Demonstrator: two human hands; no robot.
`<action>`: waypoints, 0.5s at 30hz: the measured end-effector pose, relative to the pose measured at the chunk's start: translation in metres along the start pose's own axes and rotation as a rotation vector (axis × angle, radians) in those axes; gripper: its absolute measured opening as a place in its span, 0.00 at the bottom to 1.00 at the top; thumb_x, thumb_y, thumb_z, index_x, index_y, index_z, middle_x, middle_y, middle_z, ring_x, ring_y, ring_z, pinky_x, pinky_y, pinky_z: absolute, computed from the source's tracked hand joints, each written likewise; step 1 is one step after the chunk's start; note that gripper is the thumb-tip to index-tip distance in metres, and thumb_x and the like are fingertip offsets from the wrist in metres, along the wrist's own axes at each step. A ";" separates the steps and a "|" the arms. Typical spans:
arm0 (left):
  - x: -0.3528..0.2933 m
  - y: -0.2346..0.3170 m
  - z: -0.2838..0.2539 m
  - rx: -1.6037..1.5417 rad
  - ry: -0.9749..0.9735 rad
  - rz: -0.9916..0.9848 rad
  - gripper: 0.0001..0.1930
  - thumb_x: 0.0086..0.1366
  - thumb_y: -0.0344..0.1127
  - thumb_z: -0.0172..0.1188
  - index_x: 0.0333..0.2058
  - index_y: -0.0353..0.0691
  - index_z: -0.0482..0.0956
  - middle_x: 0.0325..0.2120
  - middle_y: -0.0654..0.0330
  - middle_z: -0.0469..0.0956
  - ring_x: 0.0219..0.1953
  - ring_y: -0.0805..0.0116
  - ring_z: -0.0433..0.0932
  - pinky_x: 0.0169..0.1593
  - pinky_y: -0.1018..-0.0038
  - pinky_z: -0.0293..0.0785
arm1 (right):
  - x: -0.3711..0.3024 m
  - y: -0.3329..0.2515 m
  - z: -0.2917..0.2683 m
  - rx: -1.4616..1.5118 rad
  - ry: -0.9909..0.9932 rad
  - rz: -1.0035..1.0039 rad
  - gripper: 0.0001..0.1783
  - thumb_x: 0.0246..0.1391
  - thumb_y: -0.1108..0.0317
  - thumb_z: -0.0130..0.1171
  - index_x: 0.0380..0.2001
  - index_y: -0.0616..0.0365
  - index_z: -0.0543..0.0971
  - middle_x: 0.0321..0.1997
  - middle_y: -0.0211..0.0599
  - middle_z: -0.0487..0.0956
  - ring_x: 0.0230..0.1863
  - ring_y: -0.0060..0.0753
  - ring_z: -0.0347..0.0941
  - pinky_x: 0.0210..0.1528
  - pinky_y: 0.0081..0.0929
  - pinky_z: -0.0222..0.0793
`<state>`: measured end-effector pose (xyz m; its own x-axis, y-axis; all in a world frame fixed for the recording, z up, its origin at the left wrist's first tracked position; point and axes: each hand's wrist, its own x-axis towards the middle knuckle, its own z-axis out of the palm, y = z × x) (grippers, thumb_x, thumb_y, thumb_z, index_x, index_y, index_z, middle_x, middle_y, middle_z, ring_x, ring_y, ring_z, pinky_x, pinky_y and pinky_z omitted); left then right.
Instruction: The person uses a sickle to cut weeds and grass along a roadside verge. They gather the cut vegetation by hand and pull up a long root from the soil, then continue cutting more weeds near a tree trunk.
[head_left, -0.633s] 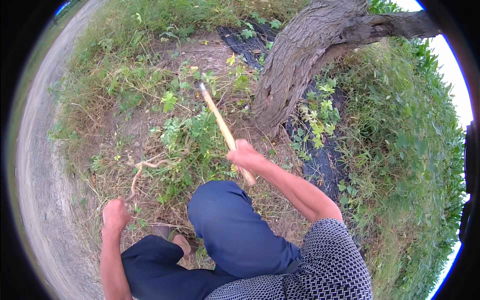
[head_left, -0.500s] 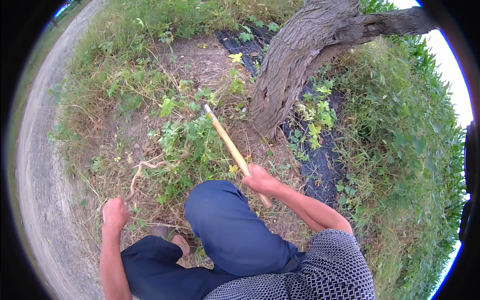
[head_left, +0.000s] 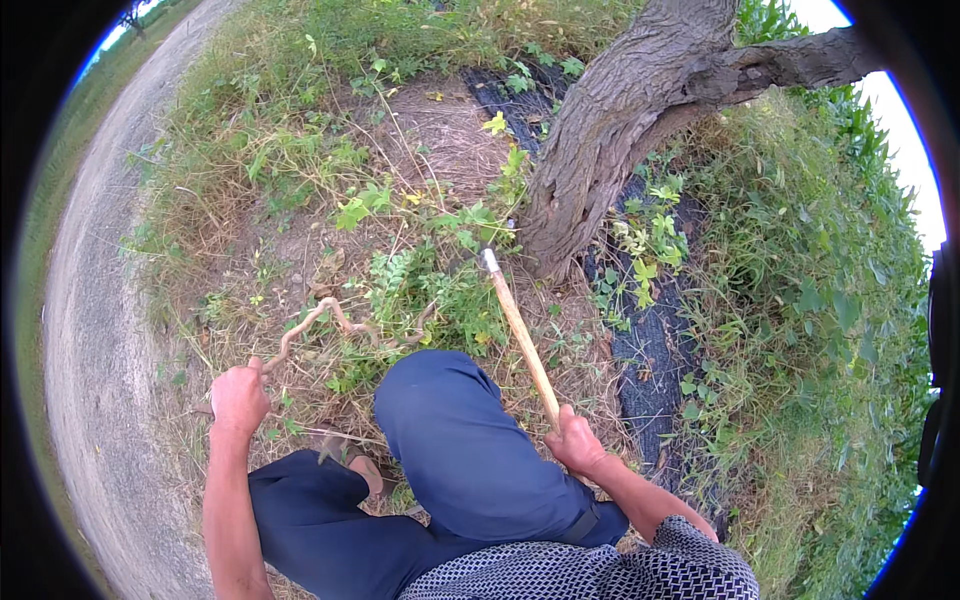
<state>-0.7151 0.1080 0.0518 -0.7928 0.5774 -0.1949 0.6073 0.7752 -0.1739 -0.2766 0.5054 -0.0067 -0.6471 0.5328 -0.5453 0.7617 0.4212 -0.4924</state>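
Note:
My left hand [head_left: 238,398] is closed around one end of a twisted brown root-like stem [head_left: 300,328], at the left of my bent legs. The stem zigzags to the right, its far part among green leafy weeds [head_left: 460,310]. To the right of my raised knee, my right hand [head_left: 577,441] grips the lower end of a long wooden-handled tool [head_left: 525,338]. Its pale handle slants up and left to a light metal collar [head_left: 490,260]. The tool's head is hidden in the leaves near the tree's foot, so its kind cannot be told.
A thick leaning tree trunk [head_left: 590,140] rises beyond the tool, with a branch reaching right. Black ground cloth [head_left: 648,370] runs beside it under creeping plants. Tall grass [head_left: 800,330] grows at the right. A grey gravel path [head_left: 100,330] curves along the left.
My right hand has moved down and right and now grips nearer the handle's lower end. The metal collar is closer to the trunk. My left hand has risen slightly with the stem.

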 end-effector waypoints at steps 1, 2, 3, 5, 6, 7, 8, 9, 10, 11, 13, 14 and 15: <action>-0.005 -0.010 -0.005 0.019 0.004 -0.009 0.05 0.66 0.32 0.64 0.38 0.39 0.81 0.27 0.46 0.85 0.33 0.42 0.87 0.38 0.49 0.83 | -0.010 -0.011 0.002 0.014 0.000 0.010 0.23 0.61 0.62 0.63 0.48 0.68 0.67 0.40 0.77 0.80 0.46 0.80 0.80 0.51 0.61 0.77; -0.005 -0.014 -0.010 -0.002 0.014 -0.002 0.05 0.66 0.32 0.64 0.37 0.39 0.81 0.27 0.46 0.85 0.33 0.42 0.87 0.38 0.49 0.83 | -0.013 -0.005 0.006 0.016 0.012 0.009 0.23 0.61 0.61 0.63 0.48 0.68 0.67 0.40 0.77 0.80 0.46 0.80 0.79 0.51 0.61 0.77; -0.006 -0.018 -0.016 -0.022 0.023 0.005 0.05 0.66 0.33 0.64 0.37 0.39 0.80 0.27 0.46 0.85 0.33 0.42 0.87 0.38 0.49 0.83 | -0.016 0.003 0.007 0.019 0.023 0.008 0.24 0.61 0.61 0.64 0.48 0.67 0.67 0.40 0.77 0.79 0.46 0.80 0.79 0.51 0.61 0.77; -0.016 -0.031 -0.021 -0.035 0.033 -0.014 0.05 0.67 0.34 0.65 0.37 0.40 0.80 0.28 0.46 0.85 0.33 0.42 0.87 0.38 0.48 0.83 | -0.015 0.010 0.010 0.040 0.026 -0.010 0.24 0.60 0.61 0.63 0.48 0.67 0.67 0.39 0.77 0.79 0.45 0.80 0.79 0.51 0.62 0.77; -0.021 -0.040 -0.019 -0.033 0.039 -0.034 0.06 0.67 0.34 0.65 0.38 0.40 0.80 0.28 0.47 0.85 0.34 0.42 0.87 0.39 0.48 0.82 | -0.008 0.013 0.010 0.022 0.032 -0.030 0.23 0.60 0.61 0.63 0.47 0.67 0.67 0.39 0.77 0.79 0.45 0.80 0.79 0.51 0.62 0.77; -0.025 -0.048 -0.021 -0.028 0.043 -0.050 0.06 0.67 0.35 0.65 0.38 0.40 0.81 0.29 0.47 0.85 0.34 0.43 0.87 0.39 0.48 0.82 | -0.001 0.009 0.008 0.009 0.038 -0.046 0.22 0.60 0.62 0.63 0.47 0.67 0.67 0.38 0.77 0.79 0.45 0.80 0.79 0.51 0.63 0.76; -0.031 -0.055 -0.022 -0.032 0.049 -0.079 0.06 0.67 0.36 0.66 0.38 0.41 0.81 0.29 0.47 0.85 0.35 0.42 0.86 0.41 0.48 0.82 | 0.007 0.005 0.008 -0.004 0.045 -0.062 0.22 0.60 0.62 0.63 0.46 0.67 0.67 0.38 0.77 0.79 0.45 0.80 0.79 0.51 0.63 0.76; -0.037 -0.061 -0.024 -0.036 0.055 -0.108 0.07 0.67 0.36 0.66 0.38 0.41 0.81 0.29 0.47 0.85 0.36 0.42 0.86 0.42 0.47 0.82 | 0.013 0.001 0.009 -0.032 0.069 -0.086 0.20 0.58 0.65 0.63 0.44 0.68 0.67 0.35 0.76 0.80 0.41 0.80 0.80 0.47 0.63 0.78; -0.042 -0.065 -0.025 -0.044 0.062 -0.134 0.07 0.67 0.37 0.66 0.39 0.41 0.81 0.29 0.48 0.85 0.36 0.42 0.86 0.43 0.47 0.81 | 0.022 0.000 0.010 -0.039 0.076 -0.133 0.20 0.57 0.66 0.63 0.43 0.68 0.67 0.33 0.76 0.80 0.40 0.79 0.80 0.45 0.63 0.78; -0.046 -0.071 -0.024 -0.058 0.066 -0.181 0.08 0.67 0.37 0.67 0.39 0.41 0.81 0.29 0.48 0.84 0.37 0.42 0.85 0.43 0.46 0.81 | 0.030 0.005 0.009 -0.053 0.091 -0.170 0.20 0.57 0.67 0.64 0.42 0.68 0.67 0.32 0.75 0.80 0.38 0.79 0.81 0.44 0.63 0.79; -0.062 -0.095 -0.026 -0.078 0.070 -0.284 0.08 0.67 0.38 0.67 0.39 0.42 0.81 0.30 0.48 0.84 0.38 0.42 0.84 0.45 0.45 0.80 | 0.042 0.007 0.010 -0.114 0.119 -0.226 0.19 0.56 0.69 0.65 0.40 0.69 0.67 0.28 0.73 0.81 0.33 0.78 0.81 0.39 0.62 0.81; -0.072 -0.106 -0.027 -0.065 0.107 -0.317 0.08 0.67 0.38 0.67 0.39 0.42 0.81 0.30 0.48 0.84 0.38 0.41 0.84 0.45 0.45 0.79 | 0.047 0.009 0.010 -0.140 0.129 -0.234 0.19 0.56 0.69 0.65 0.40 0.68 0.67 0.29 0.72 0.81 0.33 0.78 0.82 0.40 0.62 0.81; -0.081 -0.115 -0.027 -0.053 0.143 -0.348 0.08 0.67 0.37 0.67 0.39 0.42 0.81 0.30 0.47 0.84 0.38 0.41 0.84 0.45 0.45 0.79 | 0.052 0.010 0.011 -0.167 0.141 -0.241 0.19 0.56 0.69 0.65 0.40 0.68 0.67 0.29 0.72 0.81 0.34 0.77 0.82 0.40 0.62 0.81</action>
<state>-0.7225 -0.0211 0.1141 -0.9526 0.3040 0.0049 0.2996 0.9413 -0.1552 -0.3030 0.5296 -0.0476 -0.8073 0.4946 -0.3219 0.5897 0.6557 -0.4715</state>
